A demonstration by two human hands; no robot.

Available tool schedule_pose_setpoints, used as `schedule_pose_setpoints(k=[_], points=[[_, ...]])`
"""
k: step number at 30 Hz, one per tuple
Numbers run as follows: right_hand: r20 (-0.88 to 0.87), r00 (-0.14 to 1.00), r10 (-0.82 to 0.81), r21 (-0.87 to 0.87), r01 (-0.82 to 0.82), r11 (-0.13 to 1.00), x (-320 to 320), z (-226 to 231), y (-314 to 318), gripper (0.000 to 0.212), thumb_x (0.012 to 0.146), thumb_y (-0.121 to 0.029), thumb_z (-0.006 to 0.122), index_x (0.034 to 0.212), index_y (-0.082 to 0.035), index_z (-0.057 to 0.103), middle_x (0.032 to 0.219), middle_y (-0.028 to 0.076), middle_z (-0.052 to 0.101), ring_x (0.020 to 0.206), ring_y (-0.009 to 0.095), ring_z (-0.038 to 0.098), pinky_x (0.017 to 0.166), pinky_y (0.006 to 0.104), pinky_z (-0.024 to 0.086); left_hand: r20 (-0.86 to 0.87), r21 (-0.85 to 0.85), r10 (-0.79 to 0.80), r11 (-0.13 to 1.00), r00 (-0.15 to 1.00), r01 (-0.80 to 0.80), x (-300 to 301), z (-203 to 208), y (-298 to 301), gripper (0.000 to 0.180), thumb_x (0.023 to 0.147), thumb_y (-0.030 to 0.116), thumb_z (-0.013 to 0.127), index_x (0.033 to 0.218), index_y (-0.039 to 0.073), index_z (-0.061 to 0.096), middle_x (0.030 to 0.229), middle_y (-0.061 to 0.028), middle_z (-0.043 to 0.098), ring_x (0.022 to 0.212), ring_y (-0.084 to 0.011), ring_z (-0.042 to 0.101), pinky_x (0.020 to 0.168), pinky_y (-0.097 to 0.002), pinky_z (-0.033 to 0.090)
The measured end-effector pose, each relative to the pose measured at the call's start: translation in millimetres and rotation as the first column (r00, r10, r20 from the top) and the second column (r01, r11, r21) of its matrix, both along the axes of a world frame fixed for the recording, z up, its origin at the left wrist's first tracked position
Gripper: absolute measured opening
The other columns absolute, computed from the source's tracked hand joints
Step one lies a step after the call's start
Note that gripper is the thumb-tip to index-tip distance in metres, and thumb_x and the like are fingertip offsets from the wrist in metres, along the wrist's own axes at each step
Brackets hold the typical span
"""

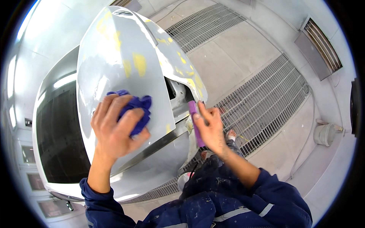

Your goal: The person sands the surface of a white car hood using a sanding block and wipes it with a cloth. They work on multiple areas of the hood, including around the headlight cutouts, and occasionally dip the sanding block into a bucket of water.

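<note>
My left hand [116, 127] is over a car's smooth grey lid panel [144, 79], its fingers curled on a crumpled blue-violet cloth [142, 114]. The cloth rests against the panel, as far as I can tell. Yellow patches [139, 64] mark the panel in several places. To the right, off the panel's edge, my right hand [209, 129] grips a long, narrow purple sanding block [199, 138] between thumb and fingers. Just beyond the block is an open lamp recess [178, 93] in the car body. The cloth's underside is hidden.
Dark window glass [61, 133] lies left of the panel. Metal floor grates [266, 102] run along the right. A grey bucket [324, 135] hangs or stands by the right wall, below a wall vent [323, 47]. Another pale bucket [183, 181] is near my legs.
</note>
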State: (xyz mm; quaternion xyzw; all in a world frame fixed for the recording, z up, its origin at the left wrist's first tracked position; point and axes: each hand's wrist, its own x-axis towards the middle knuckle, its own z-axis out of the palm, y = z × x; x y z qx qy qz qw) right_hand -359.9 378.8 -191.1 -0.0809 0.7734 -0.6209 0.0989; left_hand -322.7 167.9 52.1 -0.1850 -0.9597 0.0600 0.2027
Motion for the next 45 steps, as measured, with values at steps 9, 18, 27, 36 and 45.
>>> schedule_pose_setpoints(k=[9,18,27,36,45], points=[[-0.041,0.990,0.133,0.093,-0.129,0.987,4.3,49.5,10.3,0.055,0.101,-0.043,0.072,0.145,-0.010,0.072,0.117,0.022,0.058,0.102,0.041,0.071,0.089,0.0468,0.058,0.187,-0.148,-0.155,0.972,0.970,0.184,-20.1,-14.8,42.0,0.045,0.054,0.045,0.086,0.086,0.017,0.070,0.111,-0.0058,0.071,0.103,-0.0332,0.067,0.074,-0.0440,0.050],[-0.027,0.985,0.168,0.199,-0.160,0.967,-6.9,55.7,12.1,0.054,0.102,-0.045,0.067,0.145,-0.014,0.072,0.114,0.021,0.057,0.100,0.043,0.071,0.089,0.0501,0.058,0.250,-0.175,-0.195,0.954,0.948,0.242,-39.7,-20.3,49.4,0.045,0.053,0.034,0.091,0.091,0.019,0.072,0.106,-0.0045,0.071,0.103,-0.0308,0.066,0.073,-0.0445,0.050],[0.049,0.989,0.137,0.251,-0.145,0.957,-23.8,55.4,6.4,0.049,0.102,-0.043,0.068,0.139,-0.013,0.076,0.116,0.022,0.057,0.101,0.043,0.071,0.087,0.0495,0.059,0.172,-0.119,-0.036,0.991,0.984,0.057,-22.4,7.1,29.8,0.035,0.072,0.034,0.084,0.095,0.010,0.072,0.118,-0.0137,0.073,0.108,-0.0417,0.067,0.087,-0.0512,0.055],[0.084,0.988,0.130,0.156,-0.142,0.977,-30.7,56.5,-3.0,0.053,0.103,-0.046,0.064,0.145,-0.014,0.073,0.115,0.023,0.059,0.105,0.044,0.069,0.092,0.0484,0.058,0.064,0.078,0.237,0.967,0.969,-0.241,86.4,-35.1,-9.6,0.121,0.065,0.054,0.100,0.166,0.027,0.041,0.172,-0.0325,0.028,0.152,-0.0628,0.034,0.119,-0.0743,0.033],[-0.072,0.995,0.069,0.133,-0.059,0.989,-23.6,48.0,-13.5,0.050,0.098,-0.039,0.073,0.140,-0.011,0.076,0.109,0.021,0.058,0.104,0.038,0.059,0.092,0.0489,0.046,-0.013,0.050,0.239,0.970,0.971,-0.238,83.2,-47.6,-13.5,0.099,0.080,0.039,0.090,0.164,0.024,0.042,0.167,-0.0311,0.035,0.151,-0.0599,0.038,0.123,-0.0716,0.031]])
